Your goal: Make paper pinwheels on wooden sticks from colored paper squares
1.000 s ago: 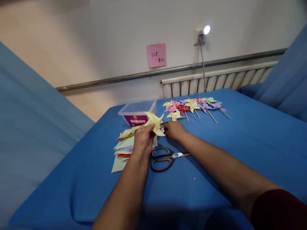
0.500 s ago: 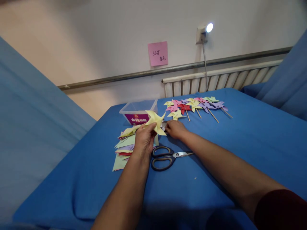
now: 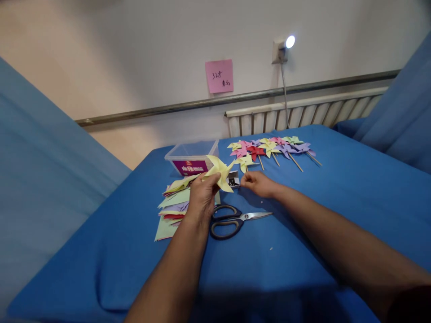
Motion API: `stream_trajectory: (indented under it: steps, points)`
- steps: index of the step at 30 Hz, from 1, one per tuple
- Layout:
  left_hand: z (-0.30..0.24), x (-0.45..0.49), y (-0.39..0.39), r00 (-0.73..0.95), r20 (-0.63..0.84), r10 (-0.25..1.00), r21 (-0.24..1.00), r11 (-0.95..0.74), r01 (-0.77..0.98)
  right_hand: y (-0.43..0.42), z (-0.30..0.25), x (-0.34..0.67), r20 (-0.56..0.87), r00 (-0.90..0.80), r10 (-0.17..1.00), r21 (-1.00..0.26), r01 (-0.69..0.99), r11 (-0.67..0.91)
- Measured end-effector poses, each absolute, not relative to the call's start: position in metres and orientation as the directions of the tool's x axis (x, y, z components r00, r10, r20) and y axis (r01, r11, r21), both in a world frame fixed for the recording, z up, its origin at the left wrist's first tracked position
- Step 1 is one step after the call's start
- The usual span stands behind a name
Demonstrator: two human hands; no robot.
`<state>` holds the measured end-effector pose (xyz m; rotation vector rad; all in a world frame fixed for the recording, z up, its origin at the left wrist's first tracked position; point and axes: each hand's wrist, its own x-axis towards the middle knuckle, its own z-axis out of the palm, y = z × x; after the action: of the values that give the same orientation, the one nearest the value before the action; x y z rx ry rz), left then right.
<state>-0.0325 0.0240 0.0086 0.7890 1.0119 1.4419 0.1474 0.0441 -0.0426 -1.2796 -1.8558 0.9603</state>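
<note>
A pale yellow paper pinwheel (image 3: 222, 174) is pinched between the thumb and fingers of my left hand (image 3: 203, 193). Just to its right sits a small white box (image 3: 233, 179) with dark little pieces inside. My right hand (image 3: 257, 183) is beside that box, its fingertips pressed together; whatever they hold is too small to make out. Black-handled scissors (image 3: 240, 218) lie in front of both hands, blades pointing right. Stacked coloured paper (image 3: 170, 215) lies left of the scissors, partly covered by my left hand and wrist.
Behind the paper stands a clear plastic tub (image 3: 191, 154) with a purple label. Several finished pinwheels on sticks (image 3: 269, 148) lie at the back right of the blue-covered table (image 3: 134, 251). A radiator (image 3: 303, 112) and a metal rail (image 3: 168, 107) run along the wall.
My right hand has drawn back to the right from the small box, whose inside now shows. My left hand keeps the pinwheel in nearly the same place.
</note>
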Motion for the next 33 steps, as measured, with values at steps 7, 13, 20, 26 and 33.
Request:
stream_trajectory:
  steps: [7,13,20,26,33]
  points:
    - [0.01,-0.021,0.016,-0.117,-0.082,0.99,0.935,0.036,-0.354,0.017,-0.041,0.177,0.02,-0.446,0.895,-0.604,0.707,0.366]
    - [0.008,-0.021,0.018,-0.124,-0.109,0.986,0.942,0.063,-0.329,0.018,-0.038,0.181,0.046,-0.438,0.898,-0.601,0.706,0.375]
    - [0.007,-0.02,0.017,-0.107,-0.112,0.988,0.953,0.077,-0.292,0.009,-0.027,0.177,0.114,-0.467,0.877,-0.417,0.779,0.469]
    - [0.008,-0.02,0.017,-0.103,-0.115,0.988,0.951,0.079,-0.3,0.003,-0.023,0.172,0.049,-0.477,0.878,-0.264,0.841,0.471]
    - [0.007,-0.018,0.017,-0.099,-0.118,0.988,0.952,0.084,-0.293,-0.001,-0.024,0.165,0.006,-0.437,0.899,-0.081,0.896,0.436]
